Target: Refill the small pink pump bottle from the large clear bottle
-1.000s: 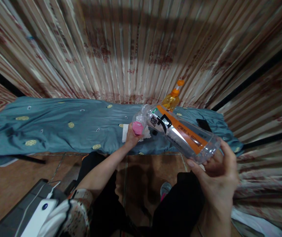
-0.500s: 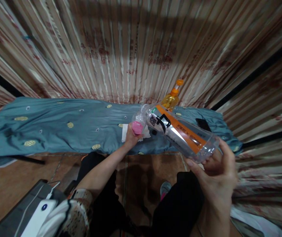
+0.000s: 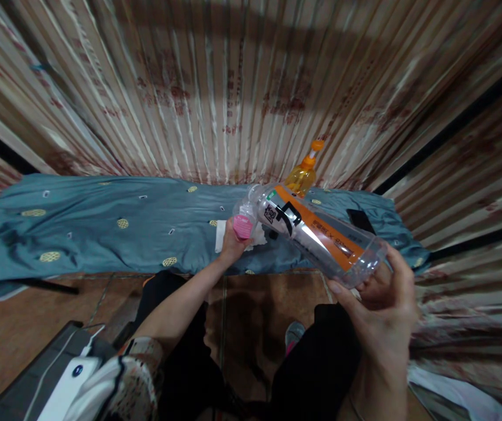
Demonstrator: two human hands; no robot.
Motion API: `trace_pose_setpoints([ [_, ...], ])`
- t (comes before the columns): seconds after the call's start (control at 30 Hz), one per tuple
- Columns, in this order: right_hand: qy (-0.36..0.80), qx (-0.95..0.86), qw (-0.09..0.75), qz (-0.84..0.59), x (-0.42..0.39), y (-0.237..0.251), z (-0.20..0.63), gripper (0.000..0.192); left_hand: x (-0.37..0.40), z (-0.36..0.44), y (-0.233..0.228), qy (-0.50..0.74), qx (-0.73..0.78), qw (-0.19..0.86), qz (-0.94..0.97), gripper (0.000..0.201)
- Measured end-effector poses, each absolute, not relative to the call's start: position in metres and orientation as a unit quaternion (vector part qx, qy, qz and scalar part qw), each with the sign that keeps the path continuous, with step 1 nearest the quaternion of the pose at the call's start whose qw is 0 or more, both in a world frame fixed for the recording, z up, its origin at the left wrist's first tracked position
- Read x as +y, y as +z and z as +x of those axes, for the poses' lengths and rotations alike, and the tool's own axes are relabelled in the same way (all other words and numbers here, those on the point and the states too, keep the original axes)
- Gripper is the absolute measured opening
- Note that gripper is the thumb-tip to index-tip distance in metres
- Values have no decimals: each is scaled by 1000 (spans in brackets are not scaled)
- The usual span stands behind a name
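Note:
My right hand (image 3: 378, 304) grips the base end of a large clear plastic bottle (image 3: 321, 234) with an orange label and black lettering. That bottle lies tilted, its neck toward the left and slightly away from me. My left hand (image 3: 233, 242) is wrapped round a small clear bottle (image 3: 243, 225) with a pink patch or label on it. The two bottles' necks come together near the middle of the view. Whether they touch or just overlap, I cannot tell. Beneath my left hand lies white paper (image 3: 220, 237), partly covered.
A yellow pump bottle (image 3: 301, 177) with an orange top stands at the back of the cloth-covered table (image 3: 102, 228). At the right lies a flat black object (image 3: 360, 221). A white power bank (image 3: 70, 389) with a cable rests lower left. Curtains (image 3: 216, 88) hang behind.
Both hands keep their hold, and the bottles stay neck to neck. The whole scene, hands included, has shifted very slightly left in view.

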State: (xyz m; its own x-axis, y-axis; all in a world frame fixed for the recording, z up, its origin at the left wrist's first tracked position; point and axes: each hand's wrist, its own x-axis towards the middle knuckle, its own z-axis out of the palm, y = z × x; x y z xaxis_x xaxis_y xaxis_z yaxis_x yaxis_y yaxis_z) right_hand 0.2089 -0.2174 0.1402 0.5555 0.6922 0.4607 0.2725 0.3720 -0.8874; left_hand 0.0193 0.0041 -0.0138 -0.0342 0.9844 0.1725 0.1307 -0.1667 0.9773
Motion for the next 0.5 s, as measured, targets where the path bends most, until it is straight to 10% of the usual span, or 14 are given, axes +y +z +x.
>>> trace_pose_setpoints([
  [0.5,143,-446,687,-556,-217,141,208,103,5,20,-12,523,500,404,559,78],
])
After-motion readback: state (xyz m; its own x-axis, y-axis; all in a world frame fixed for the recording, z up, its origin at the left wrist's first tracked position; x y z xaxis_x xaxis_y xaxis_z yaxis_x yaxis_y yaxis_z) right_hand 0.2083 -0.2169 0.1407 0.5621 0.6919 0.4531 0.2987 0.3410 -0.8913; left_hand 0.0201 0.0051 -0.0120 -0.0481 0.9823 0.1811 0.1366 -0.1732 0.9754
